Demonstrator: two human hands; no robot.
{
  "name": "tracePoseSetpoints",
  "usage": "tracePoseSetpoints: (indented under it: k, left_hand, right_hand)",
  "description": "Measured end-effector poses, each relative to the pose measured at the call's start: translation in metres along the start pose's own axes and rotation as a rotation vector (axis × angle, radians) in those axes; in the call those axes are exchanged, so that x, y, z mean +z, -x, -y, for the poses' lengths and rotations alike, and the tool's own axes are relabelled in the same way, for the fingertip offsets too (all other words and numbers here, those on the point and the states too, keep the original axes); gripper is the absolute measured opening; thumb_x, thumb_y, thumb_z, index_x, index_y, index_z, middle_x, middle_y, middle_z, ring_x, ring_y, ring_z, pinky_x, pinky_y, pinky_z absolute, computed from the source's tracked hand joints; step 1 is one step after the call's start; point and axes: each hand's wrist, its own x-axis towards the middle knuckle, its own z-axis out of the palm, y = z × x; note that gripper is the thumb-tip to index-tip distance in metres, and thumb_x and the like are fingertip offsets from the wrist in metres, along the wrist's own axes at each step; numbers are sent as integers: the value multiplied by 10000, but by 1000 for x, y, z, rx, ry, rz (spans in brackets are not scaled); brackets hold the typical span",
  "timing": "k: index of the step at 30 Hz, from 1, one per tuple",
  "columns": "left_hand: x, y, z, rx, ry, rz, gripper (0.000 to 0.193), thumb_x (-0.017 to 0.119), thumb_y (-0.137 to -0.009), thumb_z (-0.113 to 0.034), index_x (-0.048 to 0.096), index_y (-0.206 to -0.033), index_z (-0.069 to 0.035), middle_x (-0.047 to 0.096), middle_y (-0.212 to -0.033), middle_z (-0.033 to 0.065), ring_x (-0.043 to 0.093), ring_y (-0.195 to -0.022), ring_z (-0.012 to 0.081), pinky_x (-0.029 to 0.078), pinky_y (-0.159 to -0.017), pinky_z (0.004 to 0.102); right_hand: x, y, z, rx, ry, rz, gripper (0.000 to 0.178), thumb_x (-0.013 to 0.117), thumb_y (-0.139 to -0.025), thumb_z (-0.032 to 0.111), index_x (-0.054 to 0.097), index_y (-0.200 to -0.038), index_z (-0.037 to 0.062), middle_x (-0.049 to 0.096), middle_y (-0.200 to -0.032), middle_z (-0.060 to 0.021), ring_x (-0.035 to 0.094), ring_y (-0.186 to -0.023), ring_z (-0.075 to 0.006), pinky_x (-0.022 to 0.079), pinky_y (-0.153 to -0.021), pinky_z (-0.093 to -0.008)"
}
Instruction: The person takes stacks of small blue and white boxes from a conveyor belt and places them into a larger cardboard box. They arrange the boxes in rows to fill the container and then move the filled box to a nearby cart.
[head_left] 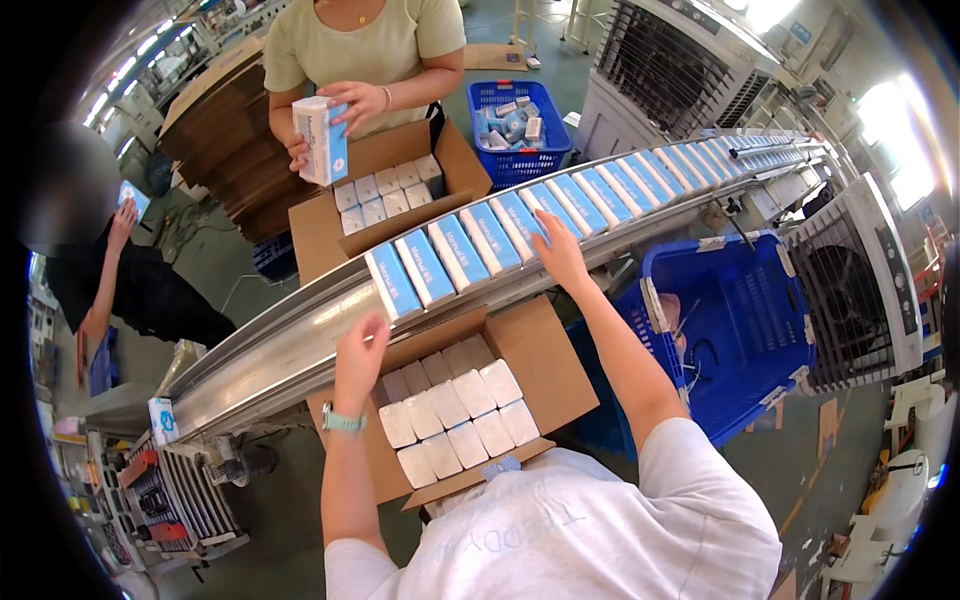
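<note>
A long row of blue-and-white boxes (470, 250) lies side by side on a slanted metal conveyor (270, 350). My left hand (362, 345) reaches up to the conveyor's near edge just below the leftmost box (392, 282), fingers apart, holding nothing. My right hand (560, 250) rests flat on the boxes further right along the row. Below, between my arms, an open cardboard carton (550, 370) holds several white box ends (455, 415) packed upright.
Across the conveyor a person holds a blue-and-white box (322, 140) over a second open carton (400, 190). A blue basket (515, 120) of items sits behind. A large blue crate (740, 320) stands at my right. Another person stands at the far left, with fan units at right.
</note>
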Motion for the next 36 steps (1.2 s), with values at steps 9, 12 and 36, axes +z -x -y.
tracePoseSetpoints:
  k: [9,12,36]
  left_hand:
    - [20,-95,71,-447,497,-53,456,603,-802,-287,494,-1095,45,572,-1046,146,548,-939,195,442,-796,323]
    - [18,-84,55,-261,728,-226,402,612,-799,-181,472,-1121,16,578,-1000,78,540,-917,175,433,-805,292]
    - [-7,119,-7,379,629,-602,635,775,-637,-114,418,-1142,30,534,-1046,89,532,-916,158,466,-768,294]
  right_hand:
    - [52,-52,41,724,54,676,751,620,-734,429,341,-1243,-48,426,-1240,-233,427,-1151,-301,348,-941,-344]
    - [84,-19,34,517,-508,508,785,667,-716,361,286,-1277,-35,415,-1250,-201,410,-1162,-263,340,-944,-342]
    - [-15,111,152,249,-924,199,633,755,-599,-13,440,-1146,24,535,-1094,-75,525,-1013,-172,446,-839,-314]
